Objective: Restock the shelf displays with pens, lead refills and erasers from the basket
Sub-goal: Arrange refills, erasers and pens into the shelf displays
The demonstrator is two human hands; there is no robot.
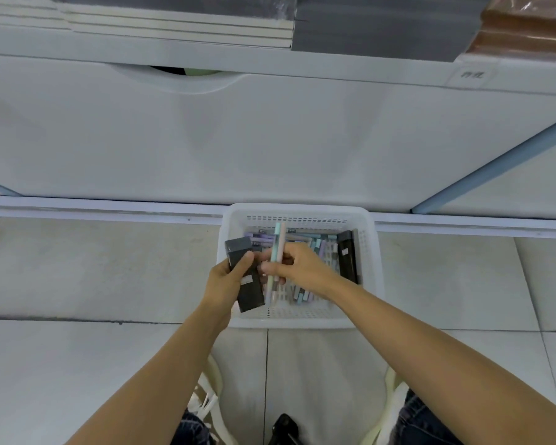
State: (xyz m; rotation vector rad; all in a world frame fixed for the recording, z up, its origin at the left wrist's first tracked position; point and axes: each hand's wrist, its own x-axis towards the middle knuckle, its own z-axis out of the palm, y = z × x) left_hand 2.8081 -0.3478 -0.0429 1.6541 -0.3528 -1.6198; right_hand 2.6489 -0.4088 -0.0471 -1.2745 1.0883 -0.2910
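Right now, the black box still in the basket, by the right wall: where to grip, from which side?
Probably take the black box by its upper long edge, near mid-length, from above and the left. It lies lengthwise against the right wall of the basket, so that side is blocked. Both hands are full: the left hand holds a second box, and the right hand holds two pens.

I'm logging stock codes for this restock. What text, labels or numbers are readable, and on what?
Nothing reads clearly.
Shelf-edge tag: two dark characters, too blurred to read.
White sticker on the dark box in the left hand: too small.
White sticker on the second dark box in the basket: too small.
Pens in the right hand: no print visible.
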